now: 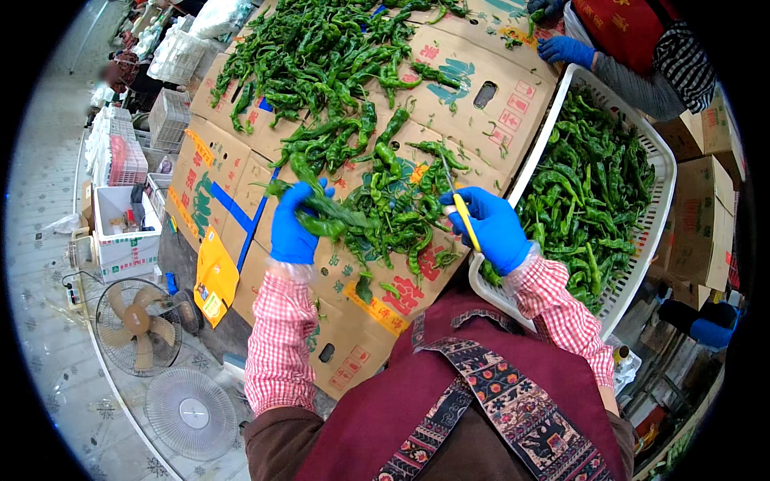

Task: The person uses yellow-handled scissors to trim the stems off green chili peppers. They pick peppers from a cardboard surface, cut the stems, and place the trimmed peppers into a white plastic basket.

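Note:
My left hand (pixel 293 231), in a blue glove, grips several long green peppers (pixel 325 226) above flattened cardboard (pixel 337 315); they are partly blurred. Yellow-handled scissors (pixel 465 219) are in my right hand (pixel 492 227), also blue-gloved, with the slim metal blade pointing away from me. Between my hands lies a small heap of green peppers (pixel 385 201). Beyond them a large pile of peppers (pixel 319 60) spreads over the cardboard. To the right of my right hand, a white plastic basket (pixel 666 180) holds many green peppers (pixel 577 174).
At the upper right, another person's blue-gloved hand (pixel 565 50) rests near the basket. Pepper stem bits litter the cardboard. A yellow packet (pixel 215 276) lies at its left edge. Fans (pixel 137 321), a white bin (pixel 127 225) and crates stand left; cardboard boxes (pixel 701 222) are stacked right.

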A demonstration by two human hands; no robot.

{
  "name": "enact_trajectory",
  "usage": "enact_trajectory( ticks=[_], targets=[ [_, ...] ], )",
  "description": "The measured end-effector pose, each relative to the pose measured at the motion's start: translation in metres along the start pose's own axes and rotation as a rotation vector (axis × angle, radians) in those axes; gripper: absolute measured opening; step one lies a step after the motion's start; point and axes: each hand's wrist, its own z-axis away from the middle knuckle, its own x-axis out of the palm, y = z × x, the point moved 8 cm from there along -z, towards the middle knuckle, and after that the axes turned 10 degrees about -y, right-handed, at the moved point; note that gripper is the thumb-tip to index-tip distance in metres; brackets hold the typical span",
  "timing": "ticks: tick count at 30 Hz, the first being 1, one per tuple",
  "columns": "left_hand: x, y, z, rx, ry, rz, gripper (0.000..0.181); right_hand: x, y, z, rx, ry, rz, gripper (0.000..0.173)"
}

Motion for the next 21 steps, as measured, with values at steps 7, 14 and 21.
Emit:
enact_trajectory(
  ticks=[7, 14, 21],
  targets=[
    [0.076, -0.044, -0.015, -0.189, -0.287, 0.122, 0.020, -0.005, 0.064, 0.038, 0.039, 0.035, 0.242, 0.037],
    [0.242, -0.150, 0.019, -0.424, -0.532, -0.398, 0.031, 0.008, 0.106, 0.069, 0.073, -0.002, 0.331, 0.040],
    [0.346, -0.206, 0.064, 0.236, -0.956, -1.084, 0.093, -0.007, 0.141, 0.075, -0.398, 0.237, 0.474, 0.038]
  ],
)
